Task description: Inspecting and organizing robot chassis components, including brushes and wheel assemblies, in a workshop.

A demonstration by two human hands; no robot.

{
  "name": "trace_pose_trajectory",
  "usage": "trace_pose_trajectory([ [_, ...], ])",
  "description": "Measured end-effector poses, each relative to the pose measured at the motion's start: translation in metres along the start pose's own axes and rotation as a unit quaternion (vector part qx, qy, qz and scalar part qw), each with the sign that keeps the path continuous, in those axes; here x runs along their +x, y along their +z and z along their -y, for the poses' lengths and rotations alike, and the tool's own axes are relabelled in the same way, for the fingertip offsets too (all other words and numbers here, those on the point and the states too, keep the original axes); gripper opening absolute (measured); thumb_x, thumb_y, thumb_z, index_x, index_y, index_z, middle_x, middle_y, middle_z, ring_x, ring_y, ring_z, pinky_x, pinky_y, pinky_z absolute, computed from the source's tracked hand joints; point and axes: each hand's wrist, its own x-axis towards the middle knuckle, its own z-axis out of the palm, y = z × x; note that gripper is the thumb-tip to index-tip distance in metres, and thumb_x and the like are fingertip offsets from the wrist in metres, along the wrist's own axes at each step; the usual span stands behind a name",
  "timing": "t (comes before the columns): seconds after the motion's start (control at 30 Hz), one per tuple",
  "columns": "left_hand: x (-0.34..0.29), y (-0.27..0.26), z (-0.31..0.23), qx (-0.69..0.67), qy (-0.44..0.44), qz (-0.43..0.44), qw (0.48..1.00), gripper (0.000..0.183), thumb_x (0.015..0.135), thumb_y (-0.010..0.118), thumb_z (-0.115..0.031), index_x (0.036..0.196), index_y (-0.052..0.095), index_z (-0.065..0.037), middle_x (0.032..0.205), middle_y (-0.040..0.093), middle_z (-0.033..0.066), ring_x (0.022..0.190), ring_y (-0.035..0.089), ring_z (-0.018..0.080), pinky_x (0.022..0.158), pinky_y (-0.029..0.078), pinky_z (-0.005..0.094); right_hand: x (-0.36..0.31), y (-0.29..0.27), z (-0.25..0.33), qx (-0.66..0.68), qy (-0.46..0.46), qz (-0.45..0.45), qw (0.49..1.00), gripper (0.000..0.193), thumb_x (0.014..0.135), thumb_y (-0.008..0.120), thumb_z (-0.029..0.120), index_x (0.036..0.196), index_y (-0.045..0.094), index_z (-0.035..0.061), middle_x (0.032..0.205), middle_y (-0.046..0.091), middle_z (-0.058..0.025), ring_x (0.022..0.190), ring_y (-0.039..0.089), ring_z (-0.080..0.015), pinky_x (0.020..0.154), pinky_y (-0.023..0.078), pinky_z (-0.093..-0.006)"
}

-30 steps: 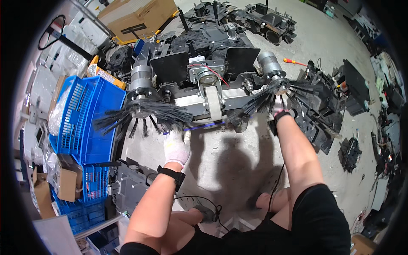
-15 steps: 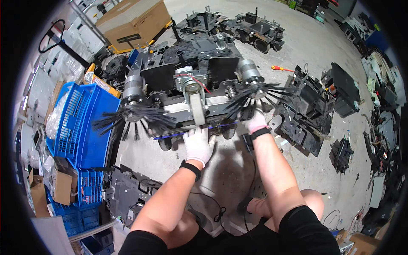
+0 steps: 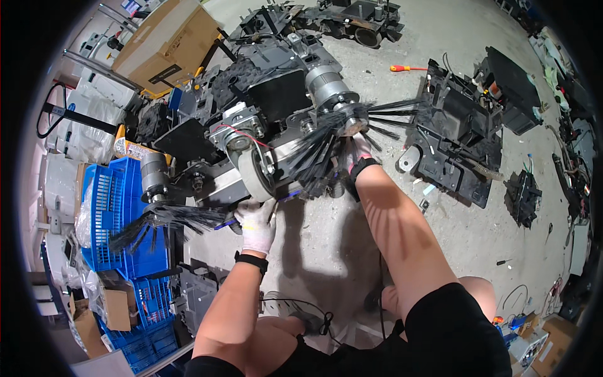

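Observation:
A dark wheeled machine chassis (image 3: 286,151) stands in front of me, set at a slant. It carries a grey caster wheel (image 3: 254,178) in the middle and a round black bristle brush under a silver motor at each end: the left brush (image 3: 164,217) and the right brush (image 3: 352,120). My left hand (image 3: 256,229), in a white glove, has its fingers curled over the chassis's blue-edged lower strip, just below the caster wheel. My gloved right hand (image 3: 360,149) reaches up beneath the right brush; bristles and the hub hide its fingers.
Blue plastic crates (image 3: 143,217) and a large cardboard box (image 3: 166,47) stand on the left. Dismantled black machine parts (image 3: 461,138) lie on the floor at right, near a red-and-yellow screwdriver (image 3: 402,68). Another chassis (image 3: 361,22) sits at the back. A black cable (image 3: 323,319) lies between my feet.
The chassis has swung round, its left end nearer me and its right end farther away. Both hands have moved with it, leftward in the picture. The view has shifted too.

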Motion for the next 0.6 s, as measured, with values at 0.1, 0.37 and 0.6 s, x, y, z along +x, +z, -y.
trace_pose_trajectory([
  [0.1, 0.002, -0.005, -0.006, -0.012, -0.057, 0.047, 0.997, 0.034, 0.082, 0.066, -0.017, 0.115, 0.068, -0.021, 0.119, 0.060, 0.0110, 0.115, 0.044, 0.0380, 0.098, 0.031, 0.0508, -0.006, -0.010, 0.004, -0.027, 0.005, 0.003, 1.000, 0.039, 0.094, 0.050, 0.050, 0.105, 0.066, 0.0156, 0.101, 0.068, -0.0079, 0.094, 0.061, -0.0251, 0.087, 0.048, -0.0370],
  [0.37, 0.008, -0.008, -0.013, -0.039, -0.079, 0.026, 0.996, 0.019, 0.085, 0.066, -0.022, 0.103, 0.072, -0.020, 0.108, 0.063, 0.0079, 0.107, 0.050, 0.0354, 0.090, 0.037, 0.0489, 0.004, -0.033, 0.007, -0.210, 0.030, -0.017, 0.977, 0.035, 0.093, 0.052, 0.047, 0.101, 0.067, 0.0159, 0.097, 0.068, -0.0081, 0.091, 0.063, -0.0251, 0.084, 0.049, -0.0366],
  [0.6, 0.012, -0.012, -0.015, -0.053, -0.060, -0.052, 0.995, 0.020, 0.082, 0.065, -0.018, 0.100, 0.073, -0.020, 0.104, 0.064, 0.0055, 0.100, 0.051, 0.0331, 0.087, 0.037, 0.0458, 0.040, -0.015, -0.006, -0.354, 0.065, 0.037, 0.932, 0.032, 0.093, 0.054, 0.045, 0.097, 0.068, 0.0162, 0.095, 0.069, -0.0082, 0.088, 0.064, -0.0252, 0.081, 0.050, -0.0362],
])
